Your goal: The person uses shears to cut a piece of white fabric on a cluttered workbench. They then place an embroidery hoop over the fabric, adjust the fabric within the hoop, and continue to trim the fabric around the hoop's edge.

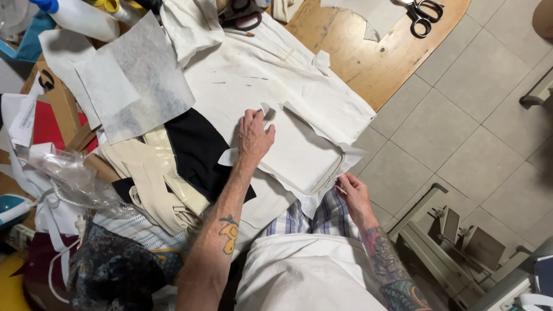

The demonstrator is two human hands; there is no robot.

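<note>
Left hand (255,137) flat, fingers together, on the white fabric (299,152); right hand (352,193) pinches its near edge, where uneven pull could wrinkle it.

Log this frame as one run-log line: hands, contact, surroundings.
left hand: flat on white fabric piece | right hand: pinching its near edge, small pin-like item at fingertips | nearby: black cloth, scissors, wooden table

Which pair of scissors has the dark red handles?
The scissors at the top middle, half tucked under white fabric. The other scissors, at the top right on the wooden table, have black handles.
</note>
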